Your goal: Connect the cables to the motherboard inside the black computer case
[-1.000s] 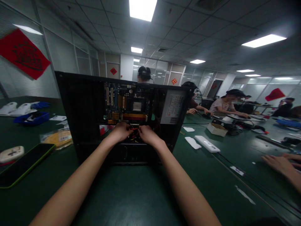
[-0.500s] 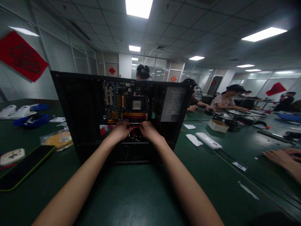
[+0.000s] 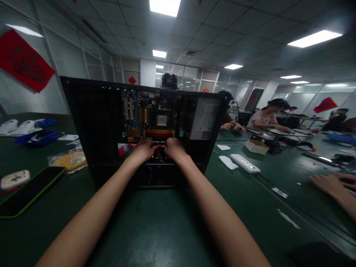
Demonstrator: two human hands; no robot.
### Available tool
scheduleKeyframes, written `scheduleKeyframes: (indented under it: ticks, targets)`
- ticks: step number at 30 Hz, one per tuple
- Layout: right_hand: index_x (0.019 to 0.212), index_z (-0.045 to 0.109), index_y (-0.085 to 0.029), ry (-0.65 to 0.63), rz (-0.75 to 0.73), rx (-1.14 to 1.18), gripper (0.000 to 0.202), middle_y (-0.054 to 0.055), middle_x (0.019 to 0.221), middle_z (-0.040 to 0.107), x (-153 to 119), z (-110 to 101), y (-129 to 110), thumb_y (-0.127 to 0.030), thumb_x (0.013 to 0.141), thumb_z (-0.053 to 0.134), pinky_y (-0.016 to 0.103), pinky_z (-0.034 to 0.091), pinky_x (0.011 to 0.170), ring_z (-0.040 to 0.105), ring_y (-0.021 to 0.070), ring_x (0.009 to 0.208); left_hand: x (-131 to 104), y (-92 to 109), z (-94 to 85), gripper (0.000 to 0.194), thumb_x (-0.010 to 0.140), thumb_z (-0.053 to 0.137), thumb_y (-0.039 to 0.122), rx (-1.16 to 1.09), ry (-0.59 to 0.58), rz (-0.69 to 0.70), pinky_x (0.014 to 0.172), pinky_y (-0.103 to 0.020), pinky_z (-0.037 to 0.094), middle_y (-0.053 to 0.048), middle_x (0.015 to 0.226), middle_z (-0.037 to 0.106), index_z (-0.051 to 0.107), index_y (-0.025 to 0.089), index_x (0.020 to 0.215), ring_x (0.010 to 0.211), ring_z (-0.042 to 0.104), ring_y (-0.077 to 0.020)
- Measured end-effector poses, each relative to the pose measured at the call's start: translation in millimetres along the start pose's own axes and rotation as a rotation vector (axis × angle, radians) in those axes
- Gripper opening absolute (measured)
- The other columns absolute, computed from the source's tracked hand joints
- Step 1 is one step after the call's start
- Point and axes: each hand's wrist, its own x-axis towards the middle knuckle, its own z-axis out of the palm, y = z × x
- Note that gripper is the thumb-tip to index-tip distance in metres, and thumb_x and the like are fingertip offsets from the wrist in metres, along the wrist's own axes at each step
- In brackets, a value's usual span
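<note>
barely shifted, left hand (image 3: 144,148) and right hand (image 3: 174,149) pinch thin red wire (image 3: 161,145).

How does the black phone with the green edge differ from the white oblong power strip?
The phone is dark with a green edge; the power strip is mostly white. The phone lies left of the open black computer case, the strip right. A dark cable leaves the strip; none shows at the phone. Both lie on the green table.
</note>
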Motion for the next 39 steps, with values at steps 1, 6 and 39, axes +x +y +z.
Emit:
scheduleKeyframes:
  ticks: [1,6,39]
  targets:
    - [0.113,0.072,-0.013,0.004,0.003,-0.005,0.029,0.02,0.107,0.07,0.4,0.6,-0.2,-0.02,0.091,0.055,0.031,0.051,0.082,0.069,0.027,0.098,0.2,-1.1,1.3,0.028,0.093,0.058,0.034,0.001,0.012,0.002,0.084,-0.03,0.048,-0.011,0.105,0.075,0.076,0.017,0.106,0.101,0.068,-0.026]
    - [0.106,0.073,-0.012,0.047,0.007,0.002,0.026,0.019,0.102,0.071,3.5,-0.6,-2.3,-0.021,0.092,0.053,0.03,0.05,0.079,0.07,0.0262,0.093,-4.3,-2.1,1.5,0.03,0.093,0.056,0.04,-0.002,0.038,-0.012,0.084,-0.031,0.049,-0.012,0.106,0.074,0.075,0.018,0.101,0.1,0.067,-0.026]
    - [0.081,0.063,-0.018,0.03,-0.094,0.387,0.034,0.006,0.076,0.067,-143.3,60.7,161.4,-0.037,0.095,0.039,0.028,0.043,0.066,0.06,0.0201,0.069,-17.7,5.9,-9.7,0.029,0.09,0.061,0.034,0.094,0.0,0.131,0.082,-0.031,0.048,-0.016,0.107,0.07,0.068,0.011,0.106,0.097,0.066,-0.0259]
